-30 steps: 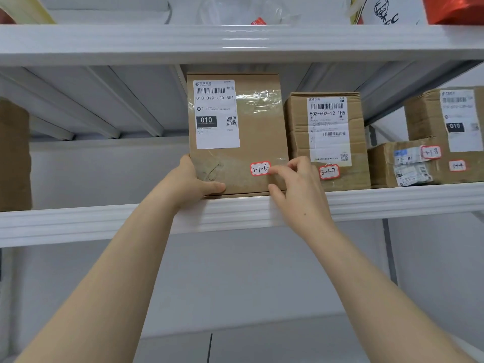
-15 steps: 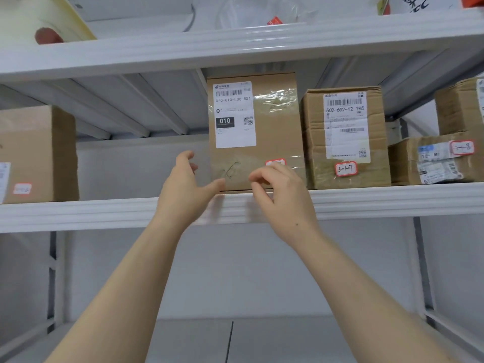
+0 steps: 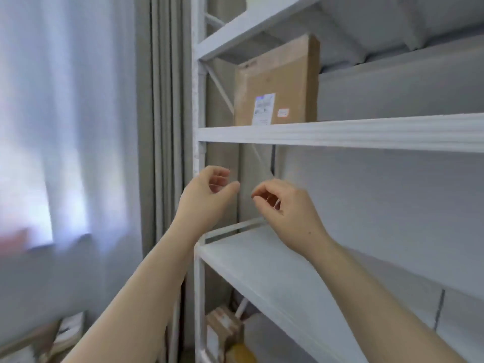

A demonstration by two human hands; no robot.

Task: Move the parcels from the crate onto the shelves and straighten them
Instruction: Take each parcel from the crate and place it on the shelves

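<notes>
The view is blurred from turning left. One brown cardboard parcel (image 3: 277, 82) with a white label and a small red-edged tag stands at the left end of a white shelf (image 3: 340, 132). My left hand (image 3: 207, 195) and my right hand (image 3: 285, 208) hang in the air below that shelf, close together, fingers loosely curled and holding nothing. Neither hand touches a parcel or the rack. The crate cannot be made out with certainty.
The white rack's left upright (image 3: 199, 153) stands just behind my left hand. A lower shelf board (image 3: 262, 263) runs under my right hand. Grey and sheer curtains (image 3: 104, 127) fill the left. Blurred parcels (image 3: 225, 334) sit low in the rack; cardboard shapes (image 3: 52, 336) lie bottom left.
Both hands have let go of the tall parcel tagged 3-1-6 and dropped below the shelf. The view has swung left, so that parcel and its neighbours are out of sight.
</notes>
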